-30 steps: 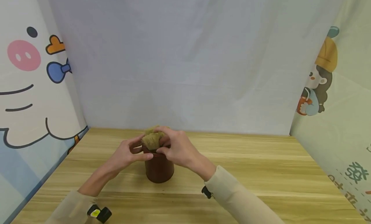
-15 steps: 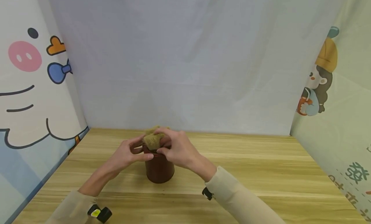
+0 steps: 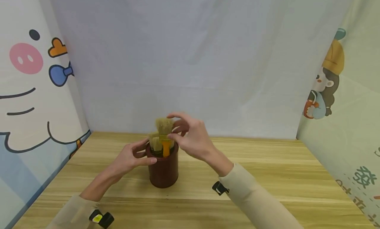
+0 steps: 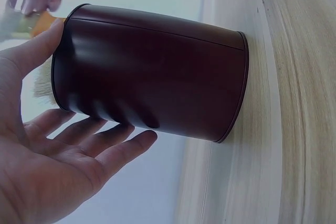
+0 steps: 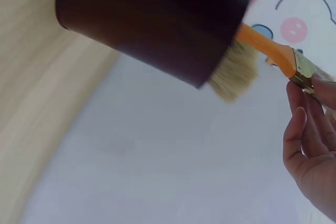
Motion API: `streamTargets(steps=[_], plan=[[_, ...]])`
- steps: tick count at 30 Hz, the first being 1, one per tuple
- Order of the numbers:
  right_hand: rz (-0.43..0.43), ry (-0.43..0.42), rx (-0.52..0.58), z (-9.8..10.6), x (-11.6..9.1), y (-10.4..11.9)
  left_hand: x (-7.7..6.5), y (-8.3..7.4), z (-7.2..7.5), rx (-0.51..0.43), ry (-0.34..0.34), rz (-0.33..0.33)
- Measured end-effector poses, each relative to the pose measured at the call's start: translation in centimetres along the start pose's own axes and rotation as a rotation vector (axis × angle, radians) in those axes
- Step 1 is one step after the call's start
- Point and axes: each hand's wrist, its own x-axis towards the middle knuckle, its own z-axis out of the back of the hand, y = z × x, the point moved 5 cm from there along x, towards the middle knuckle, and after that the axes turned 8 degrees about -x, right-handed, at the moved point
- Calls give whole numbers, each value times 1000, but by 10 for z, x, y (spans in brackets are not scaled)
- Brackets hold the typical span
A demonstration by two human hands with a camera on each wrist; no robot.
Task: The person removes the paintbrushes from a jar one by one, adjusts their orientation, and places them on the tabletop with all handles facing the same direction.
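One hand, the left, clasping a dark cup, right hand raised higher, pinching a brush

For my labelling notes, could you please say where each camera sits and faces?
Head: head-worn, looks forward and down at the container; left grip, right grip, sleeves show.
Left wrist: worn there, faces the container's side; both grips show.
Right wrist: worn there, faces container and held brush; both grips show, the left barely.
Both wrist views share container and held brush.
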Motion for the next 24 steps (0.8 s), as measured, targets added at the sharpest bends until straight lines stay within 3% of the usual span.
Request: streamTargets(steps=[6,10,17,24], plan=[[65,-78,-10,31,13,10,-1,2,0,-3,-2,13],[64,-107,-13,48,18,13,-1,3,1,-3,-6,19],[-38,-75,26,71,17,7,-2,3,1,6,-1,7],[-123,-30,39,80,2,-14,-3,0,1,26,3,3]])
